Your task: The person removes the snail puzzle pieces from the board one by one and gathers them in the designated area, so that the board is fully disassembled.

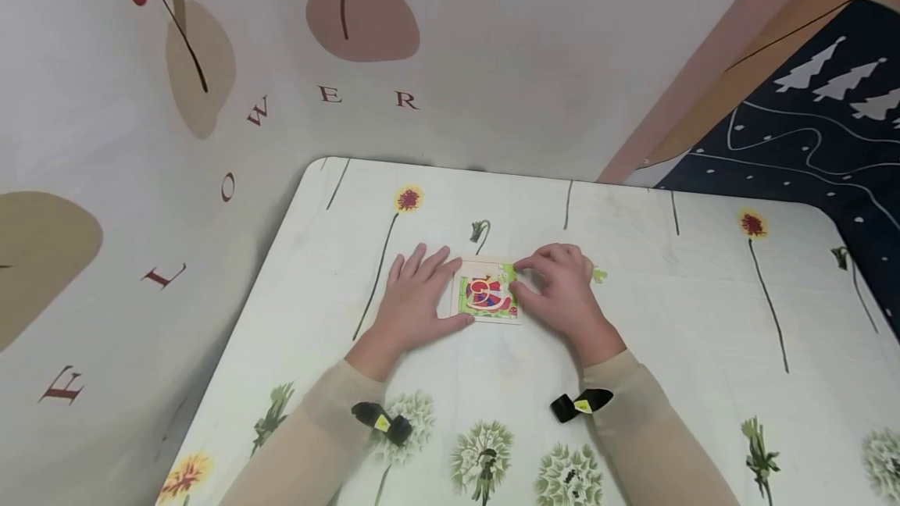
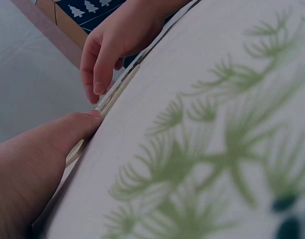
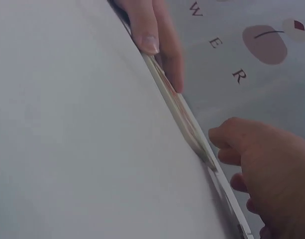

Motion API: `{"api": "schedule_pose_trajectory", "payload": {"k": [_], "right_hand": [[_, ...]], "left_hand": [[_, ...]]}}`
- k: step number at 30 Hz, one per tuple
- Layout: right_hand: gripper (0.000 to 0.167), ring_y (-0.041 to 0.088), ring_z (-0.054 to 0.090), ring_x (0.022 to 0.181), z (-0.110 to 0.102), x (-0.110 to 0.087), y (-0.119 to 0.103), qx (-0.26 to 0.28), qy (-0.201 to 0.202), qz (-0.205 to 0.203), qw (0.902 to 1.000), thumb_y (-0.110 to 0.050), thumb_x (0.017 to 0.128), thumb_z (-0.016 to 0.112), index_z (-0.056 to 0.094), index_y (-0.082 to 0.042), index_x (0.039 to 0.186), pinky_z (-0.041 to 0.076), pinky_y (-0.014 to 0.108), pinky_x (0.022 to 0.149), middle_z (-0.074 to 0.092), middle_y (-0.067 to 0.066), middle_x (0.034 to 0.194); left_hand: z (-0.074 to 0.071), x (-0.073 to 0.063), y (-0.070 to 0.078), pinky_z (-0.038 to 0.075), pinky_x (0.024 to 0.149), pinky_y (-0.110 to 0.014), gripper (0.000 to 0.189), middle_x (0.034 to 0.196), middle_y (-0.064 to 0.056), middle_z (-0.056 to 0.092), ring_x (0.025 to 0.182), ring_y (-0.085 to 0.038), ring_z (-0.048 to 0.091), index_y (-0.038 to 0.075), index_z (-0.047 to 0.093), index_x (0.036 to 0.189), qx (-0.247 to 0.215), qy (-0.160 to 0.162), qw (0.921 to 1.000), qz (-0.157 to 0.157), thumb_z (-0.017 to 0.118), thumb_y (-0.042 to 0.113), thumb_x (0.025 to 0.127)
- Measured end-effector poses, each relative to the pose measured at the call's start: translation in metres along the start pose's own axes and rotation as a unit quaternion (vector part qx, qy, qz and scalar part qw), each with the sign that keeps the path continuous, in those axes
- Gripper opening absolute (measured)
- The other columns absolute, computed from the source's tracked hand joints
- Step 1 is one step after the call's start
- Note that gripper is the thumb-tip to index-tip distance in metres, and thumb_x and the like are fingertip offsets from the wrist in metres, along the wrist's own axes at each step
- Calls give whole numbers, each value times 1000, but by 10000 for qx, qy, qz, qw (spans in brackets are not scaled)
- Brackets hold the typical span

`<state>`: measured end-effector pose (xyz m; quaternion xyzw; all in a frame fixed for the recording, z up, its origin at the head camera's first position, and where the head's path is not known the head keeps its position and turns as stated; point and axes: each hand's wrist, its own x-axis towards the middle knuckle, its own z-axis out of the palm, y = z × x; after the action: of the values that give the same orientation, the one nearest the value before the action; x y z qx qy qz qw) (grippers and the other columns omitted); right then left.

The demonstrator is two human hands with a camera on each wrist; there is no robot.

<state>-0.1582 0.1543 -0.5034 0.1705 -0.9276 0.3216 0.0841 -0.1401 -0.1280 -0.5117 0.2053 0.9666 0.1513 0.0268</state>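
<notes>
A small wooden picture puzzle point(image 1: 485, 301), with a red and blue figure on a green ground, lies flat on the table. Along its left side rests my left hand point(image 1: 416, 304), fingers spread; the thumb touches the lower left corner and the forefinger is at the upper left one. My right hand point(image 1: 562, 287) is bent over the puzzle's right edge, thumb and forefinger apart at its upper right part. Nothing shows between those two fingertips. In the left wrist view the right fingertips hang close over the board. A small green piece point(image 1: 599, 275) lies just beyond the right hand.
The white tablecloth point(image 1: 675, 311) is printed with flowers and dandelions. A pale hanging cloth point(image 1: 492, 84) with letters rises behind the table's back and left edges. At the right back hangs a dark blue cloth point(image 1: 787, 139) with white trees.
</notes>
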Motion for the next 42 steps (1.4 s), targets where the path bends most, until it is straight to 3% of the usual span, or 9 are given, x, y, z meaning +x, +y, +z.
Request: {"api": "schedule_pose_trajectory", "payload": {"k": [7, 16, 27, 35, 42], "right_hand": [[28, 39, 45, 127, 6, 3, -13, -571, -276, 346, 9974, -30, 90, 83, 81, -14, 113, 26, 65, 106, 63, 10, 115], [33, 40, 47, 125, 7, 4, -30, -1101, -609, 480, 9909, -35, 94, 80, 77, -13, 118, 30, 63, 106, 66, 10, 118], [34, 39, 49, 121, 3, 8, -36, -1104, -780, 499, 9896, -34, 96, 82, 77, -14, 123, 36, 58, 98, 66, 9, 113], [35, 40, 46, 123, 5, 10, -35, -903, -1037, 727, 9878, -32, 97, 80, 73, -13, 126, 36, 58, 98, 61, 10, 113], [36, 38, 45, 124, 3, 10, -35, -783, -1034, 766, 9886, -30, 96, 82, 73, -11, 126, 35, 57, 99, 60, 9, 115]], "left_hand": [[0, -1, 1, 7, 126, -66, 98, 175, -5, 29, 163, -39, 11, 22, 42, 166, -76, 8, 10000, 27, 63, 79, 89], [1, -1, 1, 6, 126, -66, 98, 175, -5, 29, 163, -39, 10, 22, 41, 166, -82, -25, 10000, 21, 62, 79, 90], [-2, 0, 0, 6, 126, -65, 98, 176, -4, 27, 163, -38, 10, 23, 40, 167, 33, -72, 10000, 0, 61, 79, 90], [-4, -1, 1, 6, 126, -65, 98, 176, -4, 27, 163, -38, 10, 22, 40, 167, -5, -94, 10000, -14, 62, 79, 90], [-5, -1, 2, 5, 126, -65, 98, 175, -4, 28, 163, -38, 10, 22, 40, 167, -11, -93, 10000, -3, 62, 79, 90]]}}
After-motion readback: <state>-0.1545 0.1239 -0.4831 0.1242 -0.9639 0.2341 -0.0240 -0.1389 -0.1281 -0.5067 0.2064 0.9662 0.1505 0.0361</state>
